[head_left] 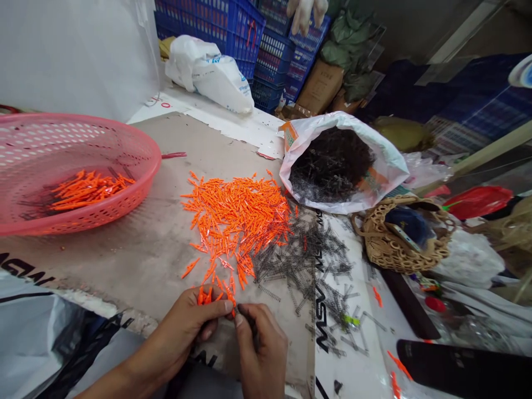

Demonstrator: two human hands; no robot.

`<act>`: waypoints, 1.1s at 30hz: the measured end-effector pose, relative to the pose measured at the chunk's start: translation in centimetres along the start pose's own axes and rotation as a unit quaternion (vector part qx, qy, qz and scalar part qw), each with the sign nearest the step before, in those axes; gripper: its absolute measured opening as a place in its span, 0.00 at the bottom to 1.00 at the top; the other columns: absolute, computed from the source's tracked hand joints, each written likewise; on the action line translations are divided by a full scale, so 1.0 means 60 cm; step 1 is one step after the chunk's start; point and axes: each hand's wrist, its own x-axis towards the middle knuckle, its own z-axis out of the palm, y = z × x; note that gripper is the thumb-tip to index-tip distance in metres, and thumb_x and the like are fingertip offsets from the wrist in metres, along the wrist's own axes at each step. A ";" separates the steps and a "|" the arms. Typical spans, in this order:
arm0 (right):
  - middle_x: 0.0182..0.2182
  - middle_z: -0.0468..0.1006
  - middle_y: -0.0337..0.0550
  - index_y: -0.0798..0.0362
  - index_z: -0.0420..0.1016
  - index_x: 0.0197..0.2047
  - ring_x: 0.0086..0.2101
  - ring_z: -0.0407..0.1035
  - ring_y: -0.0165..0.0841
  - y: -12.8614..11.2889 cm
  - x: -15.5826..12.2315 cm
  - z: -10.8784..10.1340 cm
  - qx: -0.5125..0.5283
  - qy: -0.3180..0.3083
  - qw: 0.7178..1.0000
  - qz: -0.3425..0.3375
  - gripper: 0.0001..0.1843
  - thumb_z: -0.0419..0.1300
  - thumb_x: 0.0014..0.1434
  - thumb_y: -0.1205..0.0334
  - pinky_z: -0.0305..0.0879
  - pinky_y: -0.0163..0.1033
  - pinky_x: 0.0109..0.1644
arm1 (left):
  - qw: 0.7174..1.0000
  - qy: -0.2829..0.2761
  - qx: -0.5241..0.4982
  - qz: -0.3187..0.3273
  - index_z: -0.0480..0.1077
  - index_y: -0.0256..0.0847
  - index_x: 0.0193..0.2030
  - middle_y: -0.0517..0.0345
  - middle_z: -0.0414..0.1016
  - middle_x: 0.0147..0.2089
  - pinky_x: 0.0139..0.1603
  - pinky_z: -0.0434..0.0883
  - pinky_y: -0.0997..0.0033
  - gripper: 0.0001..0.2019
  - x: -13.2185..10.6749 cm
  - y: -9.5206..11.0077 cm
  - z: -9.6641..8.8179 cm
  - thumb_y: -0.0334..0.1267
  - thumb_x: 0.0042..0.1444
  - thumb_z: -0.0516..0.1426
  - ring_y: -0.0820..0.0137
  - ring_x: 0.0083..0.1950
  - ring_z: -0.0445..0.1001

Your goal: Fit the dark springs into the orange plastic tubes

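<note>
My left hand [194,317] is closed around several small orange plastic pieces [204,295], pointed at their ends. One of them is held out between its thumb and finger. Against that piece's tip, my right hand [262,346] pinches a small dark bit that looks like a spring, mostly hidden by the fingers. The two hands nearly touch at the table's near side. Just beyond them spreads a pile of the same orange pieces [236,213]. Loose black coil springs [286,255] lie to its right, partly mixed with it.
A pink perforated basket [145,185] at left holds orange pieces with dark springs. A white bag [390,166] of black springs lies open at the back right, beside a woven basket [378,249] with a phone [403,237]. Blue crates [208,27] stand behind the cardboard-covered table [166,144].
</note>
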 end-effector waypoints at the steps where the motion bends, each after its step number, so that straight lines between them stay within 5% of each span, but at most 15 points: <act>1: 0.31 0.76 0.40 0.50 0.76 0.37 0.33 0.70 0.32 0.000 0.000 0.000 0.003 0.000 1.000 -0.001 0.10 0.53 0.63 0.63 0.65 0.34 0.37 | 1.000 -0.001 -0.002 0.002 0.72 0.38 0.21 0.69 0.57 0.11 0.17 0.44 0.77 0.13 0.000 -0.001 0.000 0.46 0.46 0.65 0.79 0.16 0.47; 18: 0.31 0.74 0.42 0.49 0.73 0.39 0.34 0.69 0.33 -0.003 -0.016 0.020 -0.102 0.078 0.990 -0.066 0.08 0.53 0.65 0.65 0.66 0.37 0.39 | 0.998 0.001 0.065 0.019 0.70 0.38 0.22 0.69 0.57 0.13 0.17 0.47 0.77 0.14 -0.004 -0.014 -0.011 0.46 0.50 0.62 0.79 0.16 0.50; 27: 0.29 0.75 0.39 0.49 0.76 0.34 0.31 0.70 0.32 -0.009 -0.010 0.013 -0.036 0.029 0.999 0.015 0.09 0.55 0.63 0.60 0.64 0.35 0.35 | 0.999 -0.017 0.019 0.025 0.67 0.39 0.20 0.69 0.56 0.13 0.18 0.47 0.76 0.16 -0.005 -0.021 -0.011 0.46 0.52 0.61 0.78 0.16 0.48; 33: 0.20 0.73 0.37 0.52 0.76 0.27 0.24 0.67 0.30 0.007 -0.010 0.013 0.097 -0.034 0.982 0.161 0.17 0.54 0.64 0.55 0.61 0.32 0.26 | 0.999 -0.037 -0.008 0.012 0.65 0.39 0.18 0.69 0.53 0.13 0.20 0.48 0.75 0.14 -0.007 -0.015 -0.003 0.41 0.50 0.60 0.78 0.18 0.46</act>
